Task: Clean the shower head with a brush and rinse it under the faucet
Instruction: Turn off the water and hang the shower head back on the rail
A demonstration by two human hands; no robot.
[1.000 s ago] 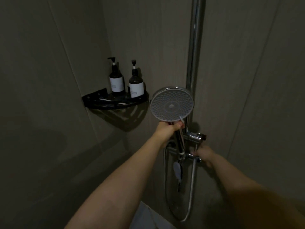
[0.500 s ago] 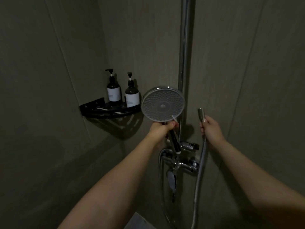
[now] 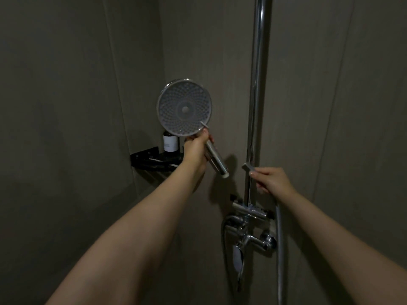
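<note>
Shower head (image 3: 184, 108) aloft in left hand (image 3: 196, 150)

Pretty dim in here, everything is sitting in a muddy grey-brown murk. Light seems to be coming from behind and above the camera, since the shower head (image 3: 184, 108) and its holding left hand (image 3: 196, 148) are throwing a soft shadow onto the wall toward 4 o'clock. The chrome riser pipe (image 3: 257, 84) is catching a thin glare streak at 12 o'clock, and the faucet (image 3: 251, 234) is glinting a bit too. Wide-angle bending is stretching the forearms at 7 and 4 o'clock. Dark corners are looking noisy and smeared, fine detail is going soft
</note>
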